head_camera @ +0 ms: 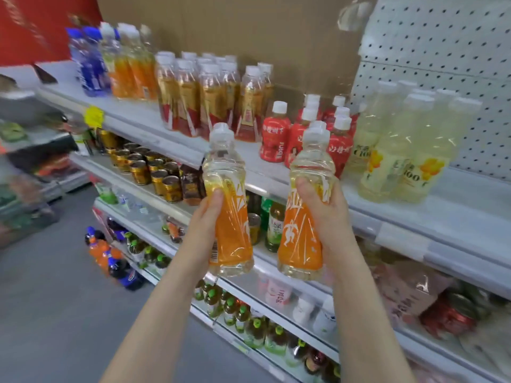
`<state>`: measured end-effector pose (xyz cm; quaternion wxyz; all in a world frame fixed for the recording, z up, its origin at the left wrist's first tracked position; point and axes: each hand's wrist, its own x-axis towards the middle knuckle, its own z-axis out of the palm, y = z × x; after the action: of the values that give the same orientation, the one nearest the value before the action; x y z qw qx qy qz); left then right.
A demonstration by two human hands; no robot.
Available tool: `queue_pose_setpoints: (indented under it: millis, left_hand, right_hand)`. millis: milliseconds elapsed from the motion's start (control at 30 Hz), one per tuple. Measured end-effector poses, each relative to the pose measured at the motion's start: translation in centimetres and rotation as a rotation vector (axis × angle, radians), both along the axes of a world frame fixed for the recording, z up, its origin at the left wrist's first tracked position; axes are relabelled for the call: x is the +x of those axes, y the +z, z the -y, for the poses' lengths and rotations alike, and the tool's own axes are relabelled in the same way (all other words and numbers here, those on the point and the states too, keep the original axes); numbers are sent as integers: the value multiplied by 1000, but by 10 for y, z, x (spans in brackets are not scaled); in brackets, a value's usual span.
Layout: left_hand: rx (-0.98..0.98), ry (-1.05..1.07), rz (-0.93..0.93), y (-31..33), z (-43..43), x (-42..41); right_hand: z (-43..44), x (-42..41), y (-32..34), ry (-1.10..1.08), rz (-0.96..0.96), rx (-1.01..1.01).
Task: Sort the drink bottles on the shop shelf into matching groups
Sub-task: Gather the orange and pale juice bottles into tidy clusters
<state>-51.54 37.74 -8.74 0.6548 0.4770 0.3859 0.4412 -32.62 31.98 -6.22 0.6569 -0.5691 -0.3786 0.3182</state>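
Top shelf (456, 208); matching orange group (132, 73) at its left end. Before the shelf's front edge, left grip (203, 230) clasps left bottle (229, 217), right grip (327, 214) clasps right bottle (301, 233). Risk: with both grips full, reshelving may topple that group.

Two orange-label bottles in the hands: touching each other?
Apart. Head view: the left bottle, in the left hand, and the right bottle, in the right hand, are side by side with the shelf showing in the gap between them.

Head-worn camera faces forward-down, near the shelf (456, 197).
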Motion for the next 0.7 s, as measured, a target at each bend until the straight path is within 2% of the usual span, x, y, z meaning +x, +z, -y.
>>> queue_pose_setpoints:
  millis: [167,400,700]
  left_hand:
    - [4,38,-17,0,-40,-77]
    - [-20,121,16,-2,-100,-130]
    - [25,246,19,5,-238,-189]
  right_hand:
    - [-54,-75,-4,61,-14,9]
    - [-130,-134,-6,143,35,-59]
    - [-282,-200,-2,267,89,13]
